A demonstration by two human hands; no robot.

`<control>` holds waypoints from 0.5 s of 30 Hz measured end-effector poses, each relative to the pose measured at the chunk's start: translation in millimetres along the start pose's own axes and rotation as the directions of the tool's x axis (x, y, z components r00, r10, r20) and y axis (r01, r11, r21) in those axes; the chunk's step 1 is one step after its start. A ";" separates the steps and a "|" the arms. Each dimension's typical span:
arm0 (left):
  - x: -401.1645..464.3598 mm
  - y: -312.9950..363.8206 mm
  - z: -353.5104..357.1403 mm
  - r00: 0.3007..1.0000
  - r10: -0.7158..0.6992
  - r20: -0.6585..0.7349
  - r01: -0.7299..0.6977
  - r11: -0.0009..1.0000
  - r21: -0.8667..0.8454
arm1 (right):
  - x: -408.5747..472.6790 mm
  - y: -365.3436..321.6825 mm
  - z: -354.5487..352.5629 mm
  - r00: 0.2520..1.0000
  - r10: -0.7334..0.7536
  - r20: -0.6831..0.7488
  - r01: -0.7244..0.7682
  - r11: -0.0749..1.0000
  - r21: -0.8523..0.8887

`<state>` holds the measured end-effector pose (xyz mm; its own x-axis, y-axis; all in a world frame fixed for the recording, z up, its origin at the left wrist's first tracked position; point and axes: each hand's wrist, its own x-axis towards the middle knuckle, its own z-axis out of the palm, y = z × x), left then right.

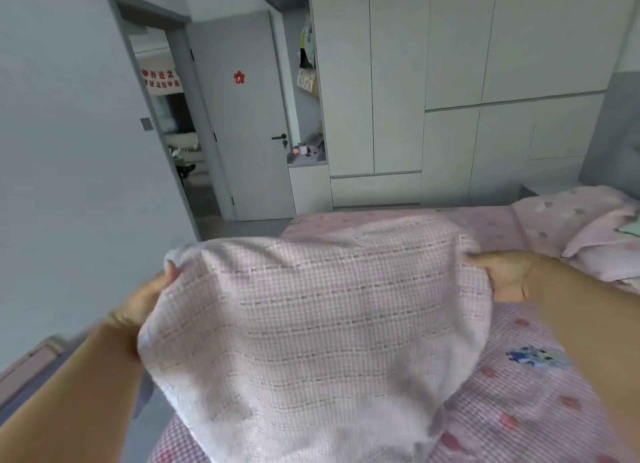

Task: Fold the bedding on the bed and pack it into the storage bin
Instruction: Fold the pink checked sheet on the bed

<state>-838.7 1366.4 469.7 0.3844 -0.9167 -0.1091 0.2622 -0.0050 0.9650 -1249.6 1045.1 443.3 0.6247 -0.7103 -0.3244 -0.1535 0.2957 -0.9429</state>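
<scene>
A pale pink checked cloth blanket (311,324) has a soft, matt, woven surface with raised rows of stitching that give it a slightly rough, waffled look. The pink printed cotton-like bed sheet (540,393) beneath it is matt and finely gridded. A pink cloth pillow (571,220) looks smooth and soft. The light grey wardrobe doors (398,81) are flat, smooth and matt, like laminate. The grey room door (242,116) has a smooth matt finish and a black, metal-looking handle (280,137).

Blanket (318,324) over bed (540,410), pillow (571,227) far R, door (242,116) behind L
</scene>
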 end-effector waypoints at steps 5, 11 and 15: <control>-0.4 -45.3 6.7 0.984 -0.179 -0.011 0.178 0.974 0.143 | 18.0 30.5 -10.8 0.992 0.126 -0.008 -0.124 0.963 -0.241; 11.2 15.7 0.0 0.973 0.220 -0.074 -0.229 0.962 -0.149 | -7.6 -41.0 3.5 0.988 -0.152 0.020 0.150 0.987 0.047; 13.2 -30.3 17.0 0.991 -0.137 -0.003 0.134 0.965 0.223 | 3.0 -11.3 -3.8 0.997 0.060 -0.040 -0.070 0.950 -0.304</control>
<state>-856.7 1347.6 443.1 0.3477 -0.9060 -0.2412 0.1072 -0.2171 0.9702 -1248.9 1037.2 452.6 0.5830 -0.7164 -0.3833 -0.4217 0.1364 -0.8964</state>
